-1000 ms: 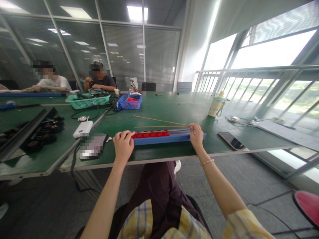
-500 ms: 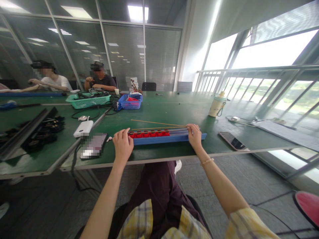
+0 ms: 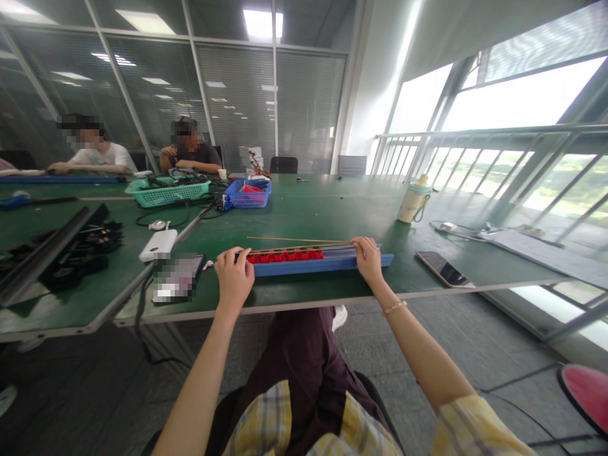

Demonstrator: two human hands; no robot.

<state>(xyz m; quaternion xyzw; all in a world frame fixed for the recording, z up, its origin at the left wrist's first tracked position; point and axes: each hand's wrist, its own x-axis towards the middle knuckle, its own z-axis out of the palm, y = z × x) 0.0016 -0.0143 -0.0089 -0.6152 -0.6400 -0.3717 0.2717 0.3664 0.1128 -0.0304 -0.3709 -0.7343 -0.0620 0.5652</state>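
Observation:
A long blue trough [image 3: 304, 268] lies on the green table in front of me, with a row of red pieces [image 3: 284, 256] in its left half. My left hand [image 3: 234, 276] is closed around the trough's left end; its fingertips behind are hidden. My right hand [image 3: 368, 256] pinches thin yellowish sticks near the trough's right end. One thin stick [image 3: 294, 239] extends left from that hand, just behind the trough. Another thin stick runs lower, along the tops of the red pieces, to the fingers of my left hand.
On the left lie a phone [image 3: 178, 278], a white power bank [image 3: 159, 246] and black parts [image 3: 83, 247]. Behind are a green basket [image 3: 168, 193] and a blue basket [image 3: 247, 195]. A bottle [image 3: 414, 201] and another phone [image 3: 443, 269] are right. Two people sit across.
The sticks' left ends have come down, and the lower one now meets my left fingers. My left index finger has curled in. My right hand has shifted slightly left.

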